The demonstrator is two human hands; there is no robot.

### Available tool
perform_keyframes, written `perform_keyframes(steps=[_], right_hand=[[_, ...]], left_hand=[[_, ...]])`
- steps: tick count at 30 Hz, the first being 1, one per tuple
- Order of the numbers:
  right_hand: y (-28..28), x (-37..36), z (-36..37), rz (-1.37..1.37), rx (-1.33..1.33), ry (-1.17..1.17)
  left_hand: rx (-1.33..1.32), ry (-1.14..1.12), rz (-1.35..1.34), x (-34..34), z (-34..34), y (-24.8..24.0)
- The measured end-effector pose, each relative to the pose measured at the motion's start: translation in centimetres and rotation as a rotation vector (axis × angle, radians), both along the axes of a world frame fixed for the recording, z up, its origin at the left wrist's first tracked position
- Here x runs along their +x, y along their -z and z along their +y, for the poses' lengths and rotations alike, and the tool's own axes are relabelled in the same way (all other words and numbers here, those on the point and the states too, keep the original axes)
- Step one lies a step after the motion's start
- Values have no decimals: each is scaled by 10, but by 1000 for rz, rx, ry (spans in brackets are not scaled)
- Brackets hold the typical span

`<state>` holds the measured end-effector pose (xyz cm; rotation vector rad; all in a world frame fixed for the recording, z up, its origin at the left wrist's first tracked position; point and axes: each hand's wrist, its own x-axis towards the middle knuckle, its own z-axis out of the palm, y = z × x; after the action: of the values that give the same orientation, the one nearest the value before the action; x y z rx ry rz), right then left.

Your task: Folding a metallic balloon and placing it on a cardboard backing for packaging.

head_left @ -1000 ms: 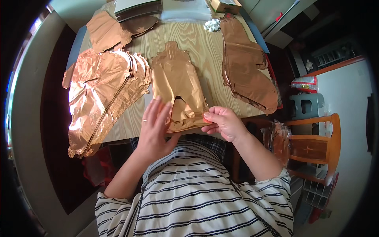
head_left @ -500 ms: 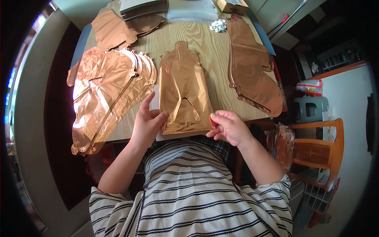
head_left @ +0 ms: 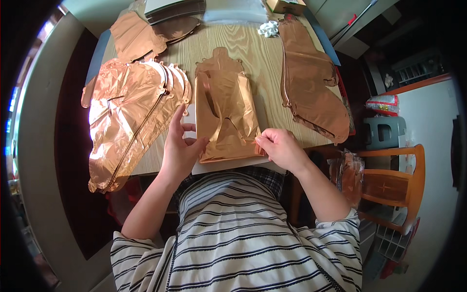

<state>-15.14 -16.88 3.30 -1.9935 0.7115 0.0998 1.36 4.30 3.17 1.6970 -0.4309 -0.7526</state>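
Note:
A copper-coloured foil balloon, flat and folded into a tall narrow shape, lies in front of me over a white sheet or board. Its tabbed top end points away from me, and a raised fold gapes along its left part. My left hand holds the lower left edge, thumb on top of the foil and index finger stretched forward; its lower fingers are partly hidden. At the lower right edge, my right hand pinches the foil between thumb and fingers.
A shiny pile of copper foil balloons lies at left, with more foil pieces behind. Another stack lies at right, near a small white bundle. Clear plastic bags are at the back. A wooden chair stands to the right.
My right hand has shifted slightly inward and up, its fingers closing more on the foil edge. The foil's upper layer has buckled, making a gap along its left part. My left hand stays nearly still.

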Motion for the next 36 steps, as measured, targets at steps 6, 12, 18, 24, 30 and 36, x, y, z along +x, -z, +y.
perform_keyframes(steps=[6,12,18,24,30,36], right_hand=[[1,-1,15,-69,-440,-48],[3,-4,39,-145,-906,-62],[14,-3,92,-498,-752,-318],[34,-8,100,-251,-717,-386],[34,-9,96,-205,-742,-380],[37,-8,101,-153,-758,-372]], left_hand=[[127,76,-213,-5,-3,3],[86,88,-646,-15,1,19],[83,13,-757,-24,-3,26],[119,-8,-758,-26,-3,25],[233,31,-970,-16,-1,25],[247,100,-1148,-14,-1,29]])
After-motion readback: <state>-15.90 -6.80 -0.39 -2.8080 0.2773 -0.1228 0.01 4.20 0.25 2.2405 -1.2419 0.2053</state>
